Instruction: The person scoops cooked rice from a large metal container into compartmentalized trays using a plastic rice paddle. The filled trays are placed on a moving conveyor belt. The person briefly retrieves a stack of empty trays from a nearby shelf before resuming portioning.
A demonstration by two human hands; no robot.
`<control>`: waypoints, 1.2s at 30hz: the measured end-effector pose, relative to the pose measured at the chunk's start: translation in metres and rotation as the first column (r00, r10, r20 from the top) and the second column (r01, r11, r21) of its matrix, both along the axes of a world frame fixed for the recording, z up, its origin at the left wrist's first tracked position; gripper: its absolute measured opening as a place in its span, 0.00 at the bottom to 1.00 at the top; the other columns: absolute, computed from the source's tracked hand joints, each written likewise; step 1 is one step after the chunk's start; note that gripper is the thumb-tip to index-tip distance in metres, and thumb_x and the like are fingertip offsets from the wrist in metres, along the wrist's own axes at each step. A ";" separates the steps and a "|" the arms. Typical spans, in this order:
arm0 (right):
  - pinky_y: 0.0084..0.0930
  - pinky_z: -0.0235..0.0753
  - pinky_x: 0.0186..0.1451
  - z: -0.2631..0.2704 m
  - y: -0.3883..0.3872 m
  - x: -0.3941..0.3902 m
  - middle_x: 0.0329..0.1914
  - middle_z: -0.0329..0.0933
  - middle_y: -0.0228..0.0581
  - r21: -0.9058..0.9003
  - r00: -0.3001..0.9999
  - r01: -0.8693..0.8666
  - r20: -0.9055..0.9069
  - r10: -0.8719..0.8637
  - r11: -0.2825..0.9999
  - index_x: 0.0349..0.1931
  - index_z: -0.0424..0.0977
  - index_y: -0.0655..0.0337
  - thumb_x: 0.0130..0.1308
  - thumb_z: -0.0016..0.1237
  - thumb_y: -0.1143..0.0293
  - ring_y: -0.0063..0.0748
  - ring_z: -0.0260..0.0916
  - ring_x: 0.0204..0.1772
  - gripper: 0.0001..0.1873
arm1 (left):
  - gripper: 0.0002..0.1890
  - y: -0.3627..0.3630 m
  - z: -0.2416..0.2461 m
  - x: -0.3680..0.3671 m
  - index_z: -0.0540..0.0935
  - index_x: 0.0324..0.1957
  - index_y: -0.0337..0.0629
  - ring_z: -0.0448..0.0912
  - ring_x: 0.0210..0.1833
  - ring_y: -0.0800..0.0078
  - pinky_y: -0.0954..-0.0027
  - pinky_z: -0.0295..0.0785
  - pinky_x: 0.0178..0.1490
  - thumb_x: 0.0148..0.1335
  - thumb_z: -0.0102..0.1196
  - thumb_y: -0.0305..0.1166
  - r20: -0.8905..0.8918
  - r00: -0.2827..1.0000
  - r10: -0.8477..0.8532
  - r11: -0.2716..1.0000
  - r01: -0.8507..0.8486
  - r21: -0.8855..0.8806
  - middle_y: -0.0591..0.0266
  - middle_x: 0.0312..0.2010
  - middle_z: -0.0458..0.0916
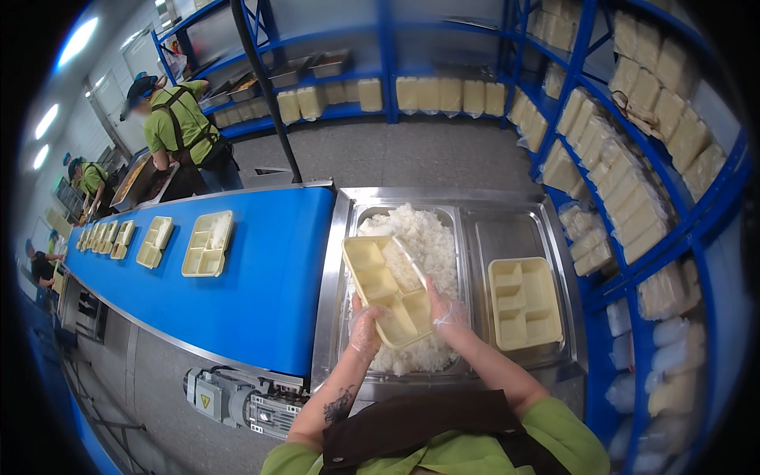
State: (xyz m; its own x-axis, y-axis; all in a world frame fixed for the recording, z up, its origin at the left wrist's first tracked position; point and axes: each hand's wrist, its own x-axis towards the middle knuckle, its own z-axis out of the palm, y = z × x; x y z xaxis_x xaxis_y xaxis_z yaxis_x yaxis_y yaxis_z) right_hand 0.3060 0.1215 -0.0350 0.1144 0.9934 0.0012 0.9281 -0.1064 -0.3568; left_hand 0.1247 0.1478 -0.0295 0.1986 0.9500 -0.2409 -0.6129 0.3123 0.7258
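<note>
My left hand, in a clear plastic glove, grips the near left edge of a pale yellow compartment meal tray. The tray is tilted above a steel pan heaped with cooked white rice. In my right hand, also gloved, is a white paddle-like utensil. Its blade lies along the tray's far right compartment, where there is a portion of rice. The other tray compartments in view hold no food. To the right, another pale yellow compartment tray rests on the steel counter.
A blue conveyor belt at left carries several trays, some holding rice. A motor juts below its near edge. Blue shelving with wrapped tray stacks lines the back and right. Co-workers stand along the belt's far side. A black pole rises behind it.
</note>
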 end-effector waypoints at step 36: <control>0.22 0.62 0.13 -0.051 0.013 0.016 0.14 0.67 0.34 -0.093 0.262 0.128 -0.957 -0.124 0.987 0.50 0.64 0.62 0.61 0.37 0.71 0.21 0.61 0.11 0.16 | 0.34 -0.038 0.002 -0.103 0.62 0.57 0.38 0.75 0.39 0.65 0.68 0.74 0.44 0.39 0.44 0.23 -0.094 0.990 0.102 0.961 -0.122 -0.247 0.54 0.38 0.74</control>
State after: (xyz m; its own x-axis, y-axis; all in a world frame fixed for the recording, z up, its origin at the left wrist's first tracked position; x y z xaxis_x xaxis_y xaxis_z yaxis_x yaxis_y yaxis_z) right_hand 0.3217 0.1340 -0.0865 0.1585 0.9667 -0.2012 -0.1122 -0.1848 -0.9764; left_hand 0.0217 0.1100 -0.0273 0.0651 0.8716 -0.4859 -0.5982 0.4238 0.6801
